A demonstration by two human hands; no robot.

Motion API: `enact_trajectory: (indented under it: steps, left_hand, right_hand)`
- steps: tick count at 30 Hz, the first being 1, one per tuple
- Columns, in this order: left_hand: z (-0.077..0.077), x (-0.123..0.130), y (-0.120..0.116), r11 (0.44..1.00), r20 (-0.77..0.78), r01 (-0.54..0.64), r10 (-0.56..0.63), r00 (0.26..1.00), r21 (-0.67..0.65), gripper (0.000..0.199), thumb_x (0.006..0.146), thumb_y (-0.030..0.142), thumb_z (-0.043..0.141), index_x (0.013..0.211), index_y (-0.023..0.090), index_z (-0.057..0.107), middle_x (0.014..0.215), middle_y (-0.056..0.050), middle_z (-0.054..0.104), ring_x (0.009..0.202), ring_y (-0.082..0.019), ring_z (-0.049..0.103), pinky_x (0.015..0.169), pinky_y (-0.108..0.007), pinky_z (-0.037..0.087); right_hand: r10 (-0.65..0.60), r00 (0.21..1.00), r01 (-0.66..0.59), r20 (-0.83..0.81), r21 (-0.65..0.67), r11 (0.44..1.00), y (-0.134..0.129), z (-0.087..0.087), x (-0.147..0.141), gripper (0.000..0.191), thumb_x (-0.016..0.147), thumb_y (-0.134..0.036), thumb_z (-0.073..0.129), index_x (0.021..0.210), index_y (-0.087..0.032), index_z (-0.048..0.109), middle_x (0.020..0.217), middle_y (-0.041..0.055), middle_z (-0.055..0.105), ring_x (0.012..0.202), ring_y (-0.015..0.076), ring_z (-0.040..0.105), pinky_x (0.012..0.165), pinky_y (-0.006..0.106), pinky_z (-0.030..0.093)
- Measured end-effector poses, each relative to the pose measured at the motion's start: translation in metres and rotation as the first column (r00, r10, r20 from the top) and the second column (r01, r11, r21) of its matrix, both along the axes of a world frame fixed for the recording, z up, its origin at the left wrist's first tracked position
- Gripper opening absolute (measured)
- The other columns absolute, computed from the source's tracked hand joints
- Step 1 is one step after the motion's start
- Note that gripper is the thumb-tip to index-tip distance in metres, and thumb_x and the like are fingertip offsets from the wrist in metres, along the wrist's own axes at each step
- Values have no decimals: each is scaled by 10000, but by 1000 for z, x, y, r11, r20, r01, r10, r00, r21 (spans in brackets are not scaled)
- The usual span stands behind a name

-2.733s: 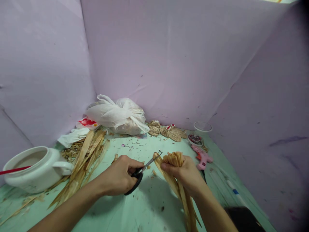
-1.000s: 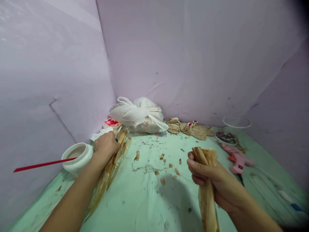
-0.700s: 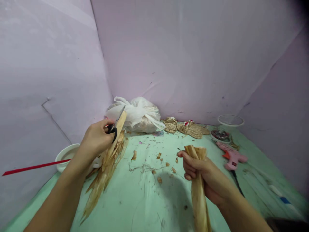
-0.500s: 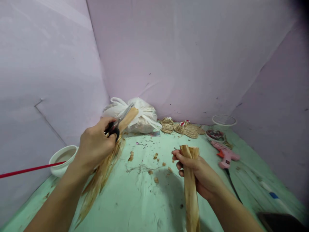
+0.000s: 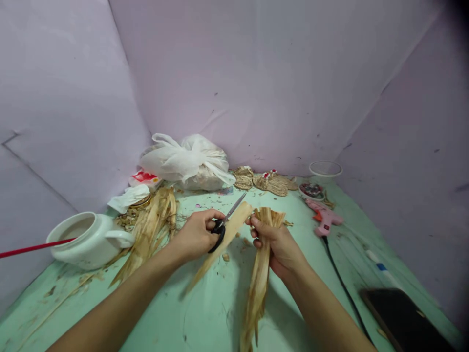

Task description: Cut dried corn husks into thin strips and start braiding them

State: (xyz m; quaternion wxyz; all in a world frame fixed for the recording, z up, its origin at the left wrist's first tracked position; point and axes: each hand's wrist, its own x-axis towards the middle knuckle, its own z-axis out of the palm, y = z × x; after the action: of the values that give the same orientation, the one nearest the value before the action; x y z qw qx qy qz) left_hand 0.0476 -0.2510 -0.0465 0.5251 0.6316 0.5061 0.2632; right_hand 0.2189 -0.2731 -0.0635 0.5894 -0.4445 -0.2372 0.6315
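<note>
My left hand is closed around the black handles of a pair of scissors, whose blades point up and to the right. A pale dried leaf strip lies alongside the scissors; its upper end meets the fingertips of my right hand. That hand is wrapped round a bundle of dried leaf strips, which hangs down toward me. Whether the left fingers also pinch the single strip is hidden. Left of my hands lies a pile of more dried leaves.
A white pot with a red stick stands left. Behind are a tied plastic bag and woven pieces. To the right lie a pink glue gun, a dish of small bits and a dark phone.
My left hand has brought the scissors and the pale strip rightward from the leaf pile to my right hand. The view has shifted, uncovering the pile and more of the pot.
</note>
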Motion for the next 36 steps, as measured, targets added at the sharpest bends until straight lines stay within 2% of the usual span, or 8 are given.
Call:
enact_trajectory:
  steps: [3,6,12,17,23,28,31,36]
  left_hand:
    - [6,-3,-4,971,-200,17,31,979,236,335,634,135,500,962,179,550,656,19,573,570,-125,521,508,-222,362]
    - [9,0,-17,830,-496,164,151,855,534,354,665,97,442,981,210,554,808,-25,637,748,-190,586,628,-277,399]
    - [-9,22,-51,648,-622,376,196,758,662,443,703,61,382,1111,197,484,813,-60,621,734,-220,590,616,-315,422]
    - [-6,27,-57,762,-420,271,1,908,588,368,681,70,427,1004,217,523,804,-16,639,692,-168,594,609,-265,433]
    - [9,7,-24,924,36,-231,232,972,305,283,686,206,570,963,194,513,697,13,638,614,-136,591,557,-221,449]
    - [12,1,-9,978,110,-206,202,973,22,381,616,319,672,917,163,499,549,52,559,449,-88,477,407,-176,361]
    - [10,5,-11,964,177,-261,250,952,43,395,608,306,677,925,159,492,580,44,569,479,-90,490,437,-183,387]
    - [5,9,-22,877,143,-312,279,950,366,332,647,178,612,963,191,514,729,15,630,690,-133,597,646,-226,465]
  right_hand:
    - [-37,999,35,-38,-48,998,3,-1,2,299,490,-181,799,724,-133,618,726,16,621,520,56,468,344,118,320]
    - [-65,994,56,-86,-105,993,2,-3,-2,283,480,-172,804,683,-135,612,638,-5,590,527,70,490,341,119,334]
    - [-10,995,3,-102,-73,997,-2,-7,-9,227,511,-210,797,609,-122,612,477,-28,546,391,52,431,331,147,339]
    - [115,983,-136,-146,-139,981,2,-7,1,165,542,-194,747,650,-109,656,513,13,602,410,84,493,398,187,415]
    - [271,952,-300,-144,-244,922,7,0,14,171,621,-212,668,703,-62,681,411,-11,507,303,26,303,310,158,294]
    - [270,963,-261,29,-172,950,4,1,15,169,593,-211,692,718,-105,649,546,13,586,379,40,370,334,155,283]
    - [318,934,-300,163,-124,946,0,1,12,207,559,-234,724,695,-124,612,592,4,576,435,52,419,349,151,257]
    - [402,845,-367,353,-163,916,-7,1,3,215,569,-280,705,668,-144,571,535,-41,475,429,51,377,367,168,234]
